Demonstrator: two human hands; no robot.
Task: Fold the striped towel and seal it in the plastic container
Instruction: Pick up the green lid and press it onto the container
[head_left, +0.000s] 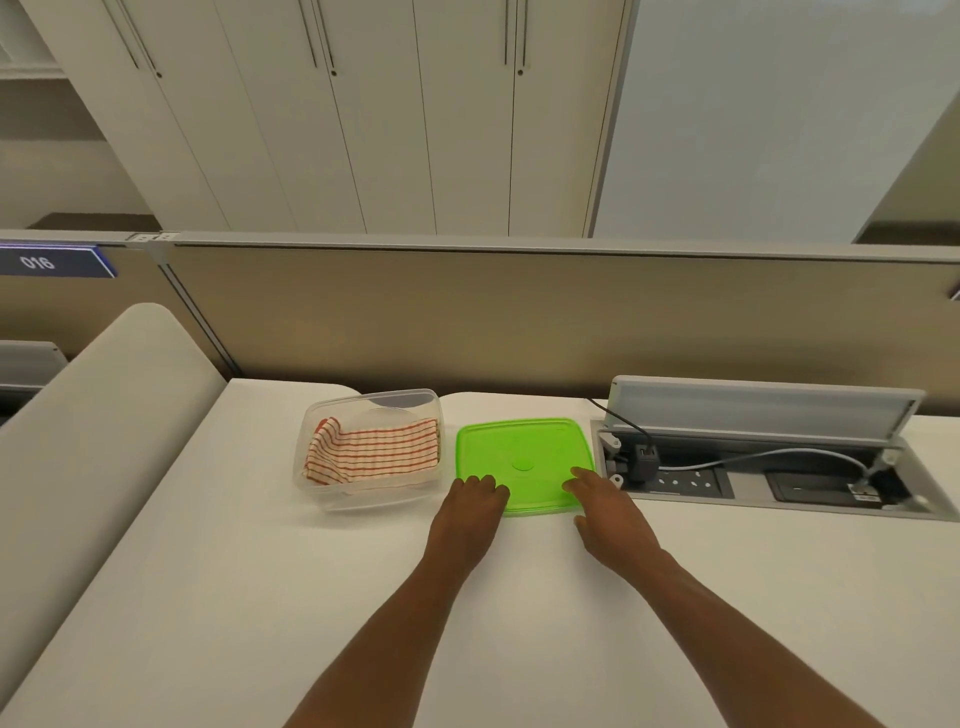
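The red-and-white striped towel (371, 451) lies folded inside the clear plastic container (332, 493), which stands uncovered on the white desk. Just to its right the green square lid (524, 447) lies flat on the desk. My left hand (470, 512) rests with its fingertips on the lid's near left corner. My right hand (605, 512) has its fingers spread over the lid's near right corner. Neither hand has lifted the lid.
An open cable tray (753, 467) with sockets, a plug and cables is sunk into the desk right of the lid. A beige partition (519, 312) runs along the desk's far edge. A rounded white panel (104, 415) stands at the left.
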